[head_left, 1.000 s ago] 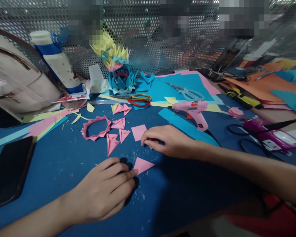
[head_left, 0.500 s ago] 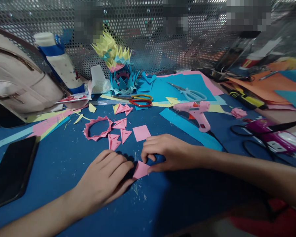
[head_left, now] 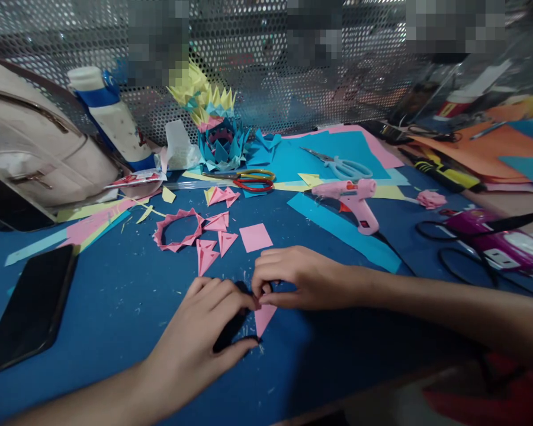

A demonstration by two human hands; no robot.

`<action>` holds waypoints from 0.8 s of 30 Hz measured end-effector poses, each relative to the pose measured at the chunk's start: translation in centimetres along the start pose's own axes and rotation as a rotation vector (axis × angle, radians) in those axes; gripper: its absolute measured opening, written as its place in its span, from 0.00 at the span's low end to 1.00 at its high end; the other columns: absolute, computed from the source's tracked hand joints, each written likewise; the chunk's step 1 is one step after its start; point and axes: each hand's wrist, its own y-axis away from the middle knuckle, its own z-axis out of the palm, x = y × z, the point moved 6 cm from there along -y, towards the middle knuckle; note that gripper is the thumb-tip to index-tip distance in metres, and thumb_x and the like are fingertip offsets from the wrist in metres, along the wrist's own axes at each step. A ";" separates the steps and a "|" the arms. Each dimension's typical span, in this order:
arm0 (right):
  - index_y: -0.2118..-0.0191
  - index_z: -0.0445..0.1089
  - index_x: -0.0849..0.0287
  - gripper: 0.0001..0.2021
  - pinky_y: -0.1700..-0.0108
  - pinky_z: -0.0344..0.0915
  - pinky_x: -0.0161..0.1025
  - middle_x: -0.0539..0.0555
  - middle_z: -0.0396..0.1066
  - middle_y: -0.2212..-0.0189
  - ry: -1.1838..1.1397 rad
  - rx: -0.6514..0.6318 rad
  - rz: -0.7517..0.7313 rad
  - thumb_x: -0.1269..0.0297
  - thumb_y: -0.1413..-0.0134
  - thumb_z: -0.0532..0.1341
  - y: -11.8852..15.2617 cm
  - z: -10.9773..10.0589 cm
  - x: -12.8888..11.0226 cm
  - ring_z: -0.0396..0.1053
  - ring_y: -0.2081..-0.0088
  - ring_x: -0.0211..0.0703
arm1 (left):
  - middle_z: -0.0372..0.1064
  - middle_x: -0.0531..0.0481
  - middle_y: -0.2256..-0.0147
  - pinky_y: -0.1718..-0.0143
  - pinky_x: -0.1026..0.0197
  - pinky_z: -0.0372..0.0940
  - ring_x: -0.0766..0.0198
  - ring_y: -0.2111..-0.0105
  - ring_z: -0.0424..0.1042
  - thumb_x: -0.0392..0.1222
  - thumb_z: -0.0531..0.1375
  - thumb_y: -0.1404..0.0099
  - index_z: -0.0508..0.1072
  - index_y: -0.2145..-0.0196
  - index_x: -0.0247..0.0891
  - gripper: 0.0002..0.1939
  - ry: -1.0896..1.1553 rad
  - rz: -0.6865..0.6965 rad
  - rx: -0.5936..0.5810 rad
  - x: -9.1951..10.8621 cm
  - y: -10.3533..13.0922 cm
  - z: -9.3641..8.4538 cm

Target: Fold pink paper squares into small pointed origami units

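A small pink paper (head_left: 265, 319), folded into a triangle, lies on the blue table between my hands. My right hand (head_left: 304, 278) pinches its upper edge between thumb and curled fingers. With my left hand (head_left: 199, 322), I hold it from the left, forefinger at the upper corner and thumb at the bottom point. Part of the paper is hidden under the fingertips. Just beyond my hands lie a flat pink paper square (head_left: 256, 237), several folded pink pieces (head_left: 207, 254) and a ring of joined pink pieces (head_left: 179, 231).
A pink glue gun (head_left: 350, 198), red-and-gold scissors (head_left: 253, 179) and light-blue scissors (head_left: 346, 168) lie further back. A paper model (head_left: 220, 142) stands by the perforated metal panel. At left are a phone (head_left: 29, 305) and a bottle (head_left: 111, 121); at right, a purple power strip (head_left: 501, 242).
The pink paper has gone from a wider four-sided shape to a narrow triangle. My left hand has moved right, its forefinger now meeting the right hand's fingertips and its thumb spread lower.
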 end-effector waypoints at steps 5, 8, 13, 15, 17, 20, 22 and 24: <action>0.57 0.71 0.58 0.12 0.58 0.61 0.36 0.53 0.72 0.61 0.092 -0.016 -0.040 0.56 0.40 0.66 0.2 0.2 0.1 0.67 0.58 0.41 | 0.71 0.50 0.58 0.55 0.56 0.56 0.59 0.58 0.68 0.37 0.57 0.27 0.70 0.54 0.42 0.05 -0.066 0.019 0.017 -0.3 -0.2 -0.3; 0.60 0.71 0.58 0.12 0.60 0.60 0.35 0.52 0.71 0.64 0.085 -0.037 -0.052 0.54 0.41 0.66 0.2 0.5 0.0 0.66 0.60 0.40 | 0.70 0.51 0.59 0.55 0.56 0.55 0.60 0.59 0.67 0.31 0.53 0.27 0.70 0.57 0.42 0.09 -0.083 0.040 0.028 -0.4 -0.4 -0.5; 0.63 0.71 0.58 0.05 0.60 0.59 0.34 0.50 0.72 0.67 0.034 -0.072 -0.091 0.63 0.38 0.65 0.1 0.5 -0.3 0.66 0.62 0.38 | 0.70 0.51 0.59 0.54 0.56 0.56 0.61 0.59 0.67 0.28 0.51 0.28 0.71 0.59 0.42 0.12 -0.080 0.066 0.040 -0.1 -0.5 -0.8; 0.63 0.72 0.57 0.04 0.59 0.58 0.34 0.49 0.74 0.66 0.035 -0.082 -0.151 0.66 0.35 0.61 0.2 0.6 -0.6 0.66 0.62 0.38 | 0.71 0.51 0.59 0.54 0.56 0.57 0.62 0.58 0.68 0.28 0.51 0.27 0.72 0.58 0.41 0.13 -0.061 0.101 0.038 0.2 -0.4 -1.1; 0.61 0.72 0.57 0.07 0.57 0.58 0.36 0.50 0.75 0.64 0.071 -0.060 -0.218 0.65 0.32 0.57 0.4 0.5 -0.9 0.67 0.61 0.39 | 0.71 0.49 0.57 0.53 0.57 0.59 0.62 0.56 0.68 0.28 0.50 0.27 0.72 0.56 0.40 0.13 -0.045 0.157 0.036 0.6 -0.4 -1.5; 0.58 0.71 0.57 0.13 0.57 0.59 0.38 0.53 0.76 0.59 0.190 0.025 -0.283 0.62 0.28 0.51 0.8 0.2 -1.2 0.68 0.59 0.40 | 0.72 0.46 0.54 0.48 0.55 0.58 0.60 0.52 0.68 0.28 0.49 0.27 0.71 0.52 0.37 0.14 -0.104 0.269 0.050 1.0 -0.2 -1.9; 0.59 0.72 0.57 0.15 0.57 0.59 0.38 0.52 0.76 0.56 0.264 0.063 -0.305 0.62 0.27 0.49 1.0 0.2 -1.2 0.70 0.57 0.39 | 0.72 0.44 0.53 0.45 0.52 0.55 0.58 0.50 0.67 0.28 0.48 0.26 0.71 0.50 0.35 0.16 -0.222 0.341 0.084 1.1 0.1 -1.9; 0.59 0.72 0.57 0.16 0.56 0.60 0.38 0.52 0.76 0.55 0.309 0.057 -0.335 0.65 0.27 0.48 1.0 0.2 -1.1 0.71 0.54 0.39 | 0.73 0.43 0.52 0.43 0.50 0.53 0.57 0.49 0.67 0.29 0.47 0.24 0.72 0.50 0.35 0.16 -0.353 0.402 0.117 1.0 0.3 -1.7</action>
